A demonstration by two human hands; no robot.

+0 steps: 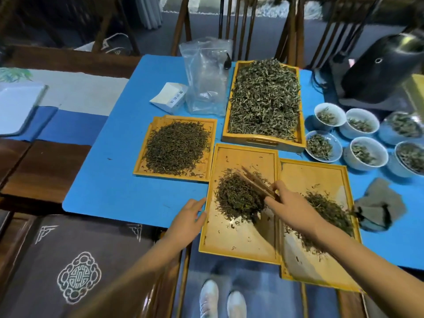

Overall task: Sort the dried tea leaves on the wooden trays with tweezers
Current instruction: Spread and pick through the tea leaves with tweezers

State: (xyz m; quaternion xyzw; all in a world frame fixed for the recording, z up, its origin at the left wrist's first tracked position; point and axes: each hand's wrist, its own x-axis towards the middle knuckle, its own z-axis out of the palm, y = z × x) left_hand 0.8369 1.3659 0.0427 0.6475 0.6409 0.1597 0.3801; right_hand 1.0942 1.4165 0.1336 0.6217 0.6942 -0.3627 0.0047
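While right hand (291, 203) grips tweezers (254, 182), dark wiry tea leaves (238, 198), heaped.

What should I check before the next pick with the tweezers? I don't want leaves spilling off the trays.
1. Right hand grips the wooden tweezers: ok.
2. Tweezer tips over the dark leaf pile in the middle wooden tray: ok.
3. Left hand touches that tray's left edge: ok.
4. Leaf caught between the tips: cannot tell.
5. Right-hand wooden tray sits fully on the blue mat: not ok, its near end overhangs.
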